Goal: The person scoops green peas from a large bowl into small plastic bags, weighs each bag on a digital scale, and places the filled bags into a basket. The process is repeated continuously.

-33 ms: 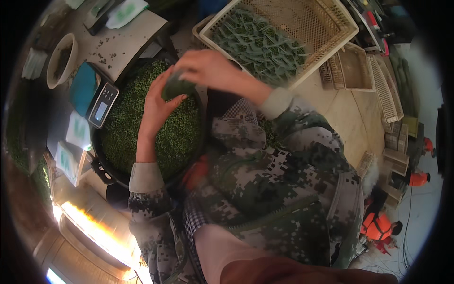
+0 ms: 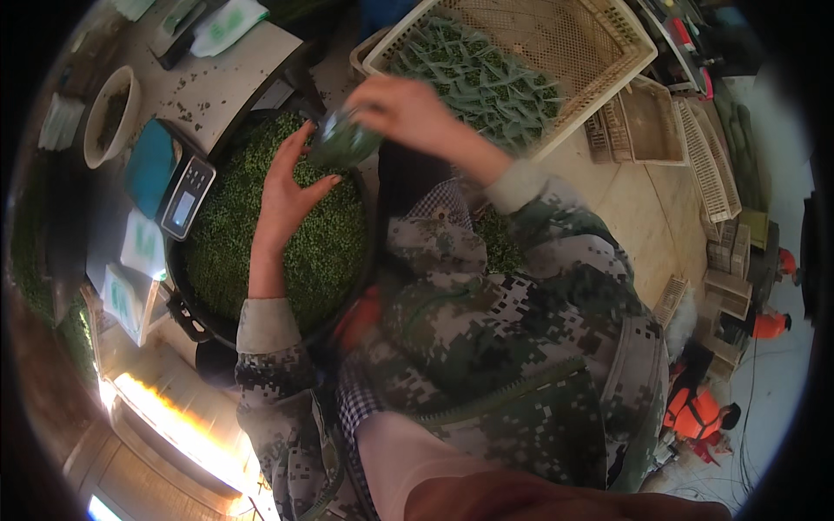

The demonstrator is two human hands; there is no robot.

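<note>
Bag [image 2: 346, 146], green, gripped in right hand [image 2: 407, 111] at its eight o'clock, lies two o'clock from spread-fingered left hand [image 2: 285, 193].

legible text: none | flat white pack with green print [image 2: 229, 26], top-left tabletop: lettering blurring out | flat white upper pack [image 2: 142, 241] and lower pack [image 2: 122, 300], left side: showing green print, too small to read | grey rectangular digital scale [image 2: 191, 191]: pale screen [image 2: 183, 209] glowing, characters unreadable; keypad [image 2: 199, 176] showing tiny unreadable marks
</note>
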